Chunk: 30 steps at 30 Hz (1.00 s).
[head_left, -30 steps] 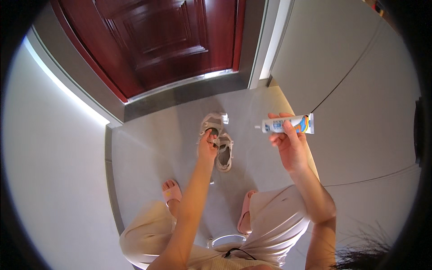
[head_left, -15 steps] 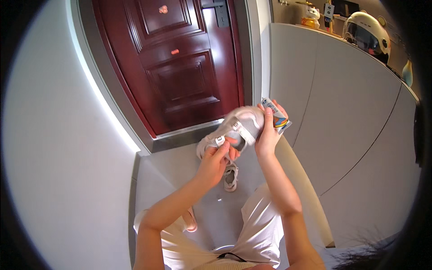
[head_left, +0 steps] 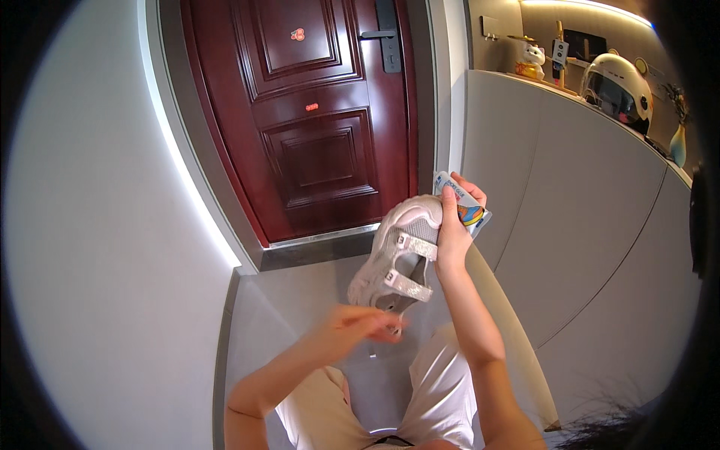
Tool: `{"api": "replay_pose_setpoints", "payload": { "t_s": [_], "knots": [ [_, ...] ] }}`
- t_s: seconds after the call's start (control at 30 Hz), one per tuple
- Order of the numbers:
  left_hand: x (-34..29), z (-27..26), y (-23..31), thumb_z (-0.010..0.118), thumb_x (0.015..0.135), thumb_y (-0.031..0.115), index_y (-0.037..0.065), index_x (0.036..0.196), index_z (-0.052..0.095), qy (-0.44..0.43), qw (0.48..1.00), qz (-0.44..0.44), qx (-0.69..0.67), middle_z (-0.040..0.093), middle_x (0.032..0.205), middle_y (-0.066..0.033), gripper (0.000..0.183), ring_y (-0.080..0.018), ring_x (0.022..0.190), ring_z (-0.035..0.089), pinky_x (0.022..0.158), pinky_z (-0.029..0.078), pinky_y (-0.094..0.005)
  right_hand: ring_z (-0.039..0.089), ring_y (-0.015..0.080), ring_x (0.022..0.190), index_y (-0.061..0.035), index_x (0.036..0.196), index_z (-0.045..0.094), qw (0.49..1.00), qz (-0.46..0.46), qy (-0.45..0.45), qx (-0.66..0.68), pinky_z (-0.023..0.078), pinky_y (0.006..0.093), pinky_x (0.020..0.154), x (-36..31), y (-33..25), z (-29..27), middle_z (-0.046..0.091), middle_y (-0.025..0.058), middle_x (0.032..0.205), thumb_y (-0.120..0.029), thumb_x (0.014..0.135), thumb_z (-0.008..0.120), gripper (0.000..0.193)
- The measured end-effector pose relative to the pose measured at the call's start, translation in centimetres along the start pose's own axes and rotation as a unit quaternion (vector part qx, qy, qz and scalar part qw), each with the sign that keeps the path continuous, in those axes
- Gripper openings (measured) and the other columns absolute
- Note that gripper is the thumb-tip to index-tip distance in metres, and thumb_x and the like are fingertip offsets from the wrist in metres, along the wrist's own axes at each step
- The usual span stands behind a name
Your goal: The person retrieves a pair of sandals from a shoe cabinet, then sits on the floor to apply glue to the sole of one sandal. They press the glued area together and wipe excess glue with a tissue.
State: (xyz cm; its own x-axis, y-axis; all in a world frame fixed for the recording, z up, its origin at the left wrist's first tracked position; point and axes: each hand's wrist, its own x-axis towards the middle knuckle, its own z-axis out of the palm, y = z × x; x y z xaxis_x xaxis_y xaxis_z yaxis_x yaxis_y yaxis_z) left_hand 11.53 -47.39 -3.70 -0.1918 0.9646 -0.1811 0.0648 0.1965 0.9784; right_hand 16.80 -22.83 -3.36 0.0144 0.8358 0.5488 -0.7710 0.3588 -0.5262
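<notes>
My right hand (head_left: 454, 234) is raised in front of me, gripping a pale grey child's shoe (head_left: 396, 264) with glittery straps by its toe end. The same hand pinches a small white and blue packet (head_left: 469, 211) against the shoe. The shoe hangs tilted, heel end down. My left hand (head_left: 361, 324) is blurred, just below the shoe's heel, fingers stretched out and holding nothing. Whether its fingertips touch the heel I cannot tell.
A dark red door (head_left: 315, 127) with a black handle stands ahead. A long grey cabinet (head_left: 585, 225) runs along the right, with a white helmet (head_left: 619, 84) and a cat figurine (head_left: 532, 58) on top. A white wall is on the left, grey floor tiles (head_left: 292, 300) below.
The shoe was lifted from the floor up to chest height. My left hand, which held it half a second ago, has let go and dropped below its heel. The view has tilted up.
</notes>
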Motion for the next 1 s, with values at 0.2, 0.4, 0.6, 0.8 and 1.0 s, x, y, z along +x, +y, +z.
{"api": "replay_pose_setpoints", "payload": {
  "t_s": [0.2, 0.4, 0.6, 0.8, 1.0],
  "knots": [
    [10.1, -1.7, 1.0, 0.059, 0.093, 0.037, 0.005, 0.132, 0.049, 0.211, 0.959, 0.183, -0.043, 0.058, 0.125, -0.0093, 0.051, -0.019, 0.116, 0.054, 0.098, 0.043, -0.0362, 0.057, 0.018, 0.107, -0.0041, 0.108, 0.05, 0.983, 0.121, -0.14, -0.008, 0.046, 0.0306, 0.094, 1.3, 1.7, -0.1, 0.058, 0.0136, 0.121, -0.011, 0.088, 0.07, 0.029],
    [13.8, -0.5, -2.1, 0.068, 0.085, 0.046, 0.001, 0.132, 0.046, 0.104, 0.938, 0.046, -0.327, 0.059, 0.118, -0.0108, 0.068, -0.0201, 0.105, 0.059, 0.088, 0.05, -0.0376, 0.058, 0.0144, 0.103, -0.0031, 0.11, 0.052, 0.968, 0.146, -0.194, -0.061, 0.046, 0.0278, 0.09, 1.2, 3.3, -1.1, 0.061, 0.01, 0.117, -0.016, 0.089, 0.07, 0.03],
    [15.0, 1.0, -3.5, 0.07, 0.085, 0.039, -0.005, 0.12, 0.054, 0.201, 0.911, 0.058, -0.355, 0.064, 0.105, -0.0119, 0.059, -0.0198, 0.091, 0.064, 0.076, 0.054, -0.0352, 0.068, 0.0177, 0.086, -0.0013, 0.121, 0.051, 0.953, 0.199, -0.225, -0.034, 0.055, 0.0297, 0.078, 0.4, 4.3, -2.0, 0.061, 0.0114, 0.12, -0.014, 0.093, 0.064, 0.033],
    [15.3, 0.9, -3.6, 0.067, 0.086, 0.034, -0.007, 0.117, 0.055, 0.227, 0.894, 0.077, -0.378, 0.064, 0.103, -0.0131, 0.053, -0.0204, 0.088, 0.065, 0.074, 0.055, -0.0359, 0.068, 0.0162, 0.075, -0.0003, 0.122, 0.052, 0.98, 0.098, -0.171, 0.001, 0.051, 0.023, 0.056, 1.3, 3.7, -5.9, 0.049, 0.0211, 0.138, -0.005, 0.091, 0.061, 0.033],
    [16.1, 0.5, -4.0, 0.066, 0.086, 0.031, -0.008, 0.116, 0.055, 0.231, 0.88, 0.084, -0.406, 0.063, 0.104, -0.0146, 0.05, -0.0215, 0.089, 0.064, 0.075, 0.055, -0.037, 0.058, 0.0138, 0.082, -0.0044, 0.118, 0.062, 0.938, -0.048, -0.338, -0.059, 0.05, 0.0228, 0.062, 0.0, 2.8, -9.5, 0.045, 0.0086, 0.111, -0.01, 0.08, 0.075, 0.041]
  ]
}}
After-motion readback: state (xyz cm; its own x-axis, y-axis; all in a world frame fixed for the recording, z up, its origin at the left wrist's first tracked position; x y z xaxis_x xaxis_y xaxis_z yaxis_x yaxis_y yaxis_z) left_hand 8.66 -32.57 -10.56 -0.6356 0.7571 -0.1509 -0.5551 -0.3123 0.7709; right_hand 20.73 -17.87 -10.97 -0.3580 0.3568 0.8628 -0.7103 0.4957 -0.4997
